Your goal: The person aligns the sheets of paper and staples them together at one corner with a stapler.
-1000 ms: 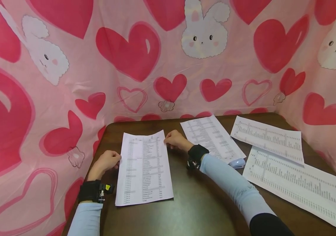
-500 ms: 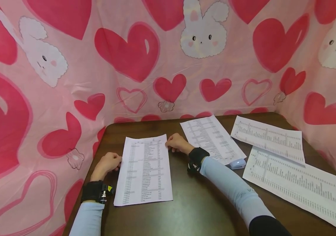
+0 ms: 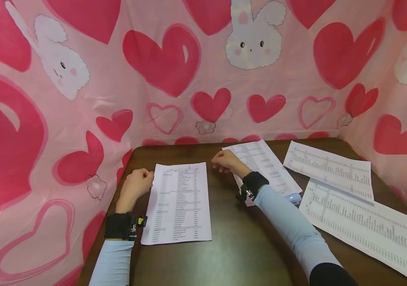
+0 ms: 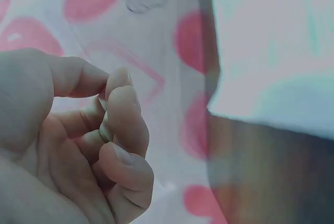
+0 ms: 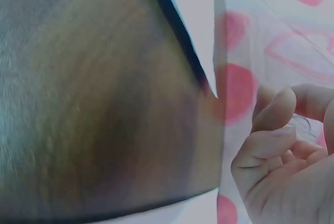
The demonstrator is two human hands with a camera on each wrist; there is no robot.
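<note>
A printed sheet of paper lies on the dark brown table, its long sides running away from the person. Just beyond its upper left edge is my left hand, fingers loosely curled. In the left wrist view nothing sits between the thumb and fingers of the left hand, and the sheet's corner lies apart from them. My right hand hovers right of the sheet's upper right corner, overlapping a second printed sheet behind it. The right wrist view shows the right hand bent-fingered and holding nothing.
A pale blue stapler-like object sits at the second sheet's near corner. Two more printed sheets, an upper one overlapping a lower one, lie on the right. Pink heart-and-rabbit fabric surrounds the table.
Both hands have let go of the sheet, which now lies flat on the table. The right hand has moved right and away from its corner; the left has lifted slightly off its edge.
</note>
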